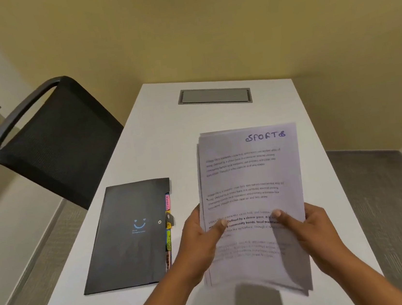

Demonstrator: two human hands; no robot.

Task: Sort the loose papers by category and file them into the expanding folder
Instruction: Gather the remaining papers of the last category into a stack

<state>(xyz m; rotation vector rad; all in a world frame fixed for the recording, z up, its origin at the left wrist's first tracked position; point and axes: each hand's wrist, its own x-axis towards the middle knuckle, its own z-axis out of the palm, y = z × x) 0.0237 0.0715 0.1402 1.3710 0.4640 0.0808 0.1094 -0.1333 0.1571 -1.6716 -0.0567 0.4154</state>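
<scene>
I hold a stack of loose white papers (250, 179) lifted above the table, tilted toward me. Its top sheet has printed paragraphs and the handwritten word "SPORTS" in its upper right corner. My left hand (200, 238) grips the stack's left edge with the thumb on the top sheet. My right hand (305, 228) grips the right edge the same way. A black expanding folder (129, 237) lies shut and flat on the table to the left of the papers, with a smiley logo and coloured index tabs (168, 222) along its right side.
The white table (167, 136) has a grey cable hatch (214, 96) near its far end. A black mesh chair (54, 145) stands at the table's left side. A yellow wall lies behind; grey carpet (388, 205) is on the right.
</scene>
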